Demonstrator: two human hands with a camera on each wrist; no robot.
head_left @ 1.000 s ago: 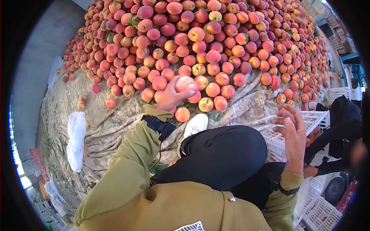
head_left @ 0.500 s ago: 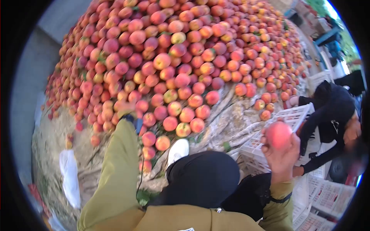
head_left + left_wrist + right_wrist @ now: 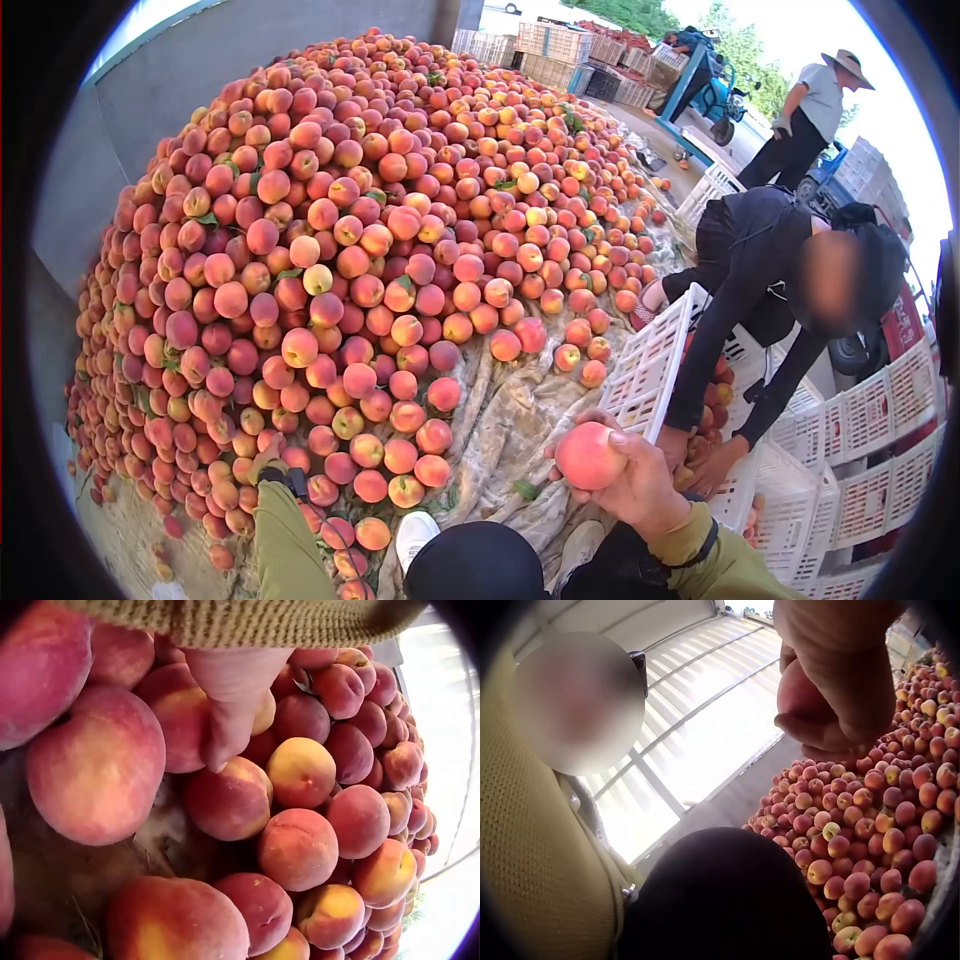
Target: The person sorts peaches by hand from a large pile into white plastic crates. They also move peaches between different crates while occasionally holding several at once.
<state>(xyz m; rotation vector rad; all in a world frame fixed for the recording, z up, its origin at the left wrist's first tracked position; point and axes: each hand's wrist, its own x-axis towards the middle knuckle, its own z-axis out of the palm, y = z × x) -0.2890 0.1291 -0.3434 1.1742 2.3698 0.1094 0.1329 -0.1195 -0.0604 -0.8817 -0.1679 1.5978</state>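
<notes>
My right hand [image 3: 640,485] grips a peach [image 3: 590,455], raised in front of a white plastic crate [image 3: 640,375]. In the right wrist view, fingers [image 3: 832,735] curl round that peach [image 3: 799,694]. My left hand [image 3: 268,455] reaches low into the near left edge of a large heap of peaches [image 3: 330,250]. Seen from the left wrist, its thumb [image 3: 225,712] points down with its tip right at a red-and-yellow peach [image 3: 229,799]. The other left fingers are hidden, and I cannot tell whether they hold a peach.
At the right, a person in dark clothes [image 3: 750,250] bends over with both hands among peaches in a crate. Stacked white crates [image 3: 880,400] stand beyond. A creased ground sheet [image 3: 510,420] lies under the heap's edge. Farther back stands a person in a hat [image 3: 815,105].
The peach in my left hand one second ago is gone from it; my right hand, empty then, now holds a peach. My left hand has moved left into the heap. The head view has tilted up.
</notes>
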